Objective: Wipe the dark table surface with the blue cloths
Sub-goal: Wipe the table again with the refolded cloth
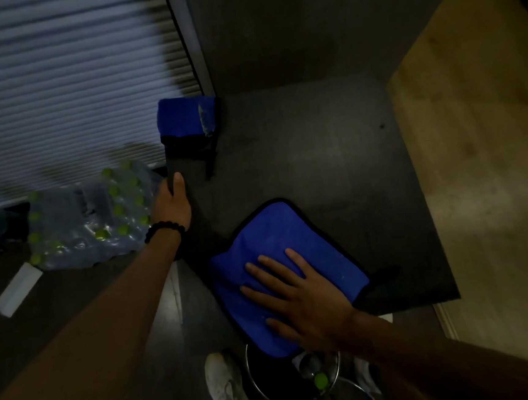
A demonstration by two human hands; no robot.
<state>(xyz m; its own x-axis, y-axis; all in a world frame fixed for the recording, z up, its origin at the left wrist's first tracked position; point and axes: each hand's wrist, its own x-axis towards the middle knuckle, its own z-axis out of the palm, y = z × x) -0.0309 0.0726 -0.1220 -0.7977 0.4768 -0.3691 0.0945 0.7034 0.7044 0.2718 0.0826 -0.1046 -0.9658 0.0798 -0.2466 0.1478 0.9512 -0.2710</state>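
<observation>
The dark table surface [300, 152], a matte charcoal slab, ran away from me toward the grey wall, and both blue cloths lay on it. At the far left, on the floor, sat a shrink-wrapped pack of clear bottles with green caps [89, 221], just beside the table's left edge. My left hand [173, 204], a black beaded bracelet [164, 229] on its wrist, clasped that left edge: the thumb lay flat on top, the fingers curled under out of sight. Beyond it, at the far left corner, a folded blue cloth with dark trim [182, 117] draped over the edge. Nearer me and to the right, the flat blue microfibre cloth with black binding [278, 236] lay at the near left corner, its long axis slanting from the near left toward the far right, its near end hanging past the table's rim. My right hand [303, 295] pressed down on it, palm flat, fingers spread and pointing left and away. A pale wooden board [475, 149] bordered the table on the right.
</observation>
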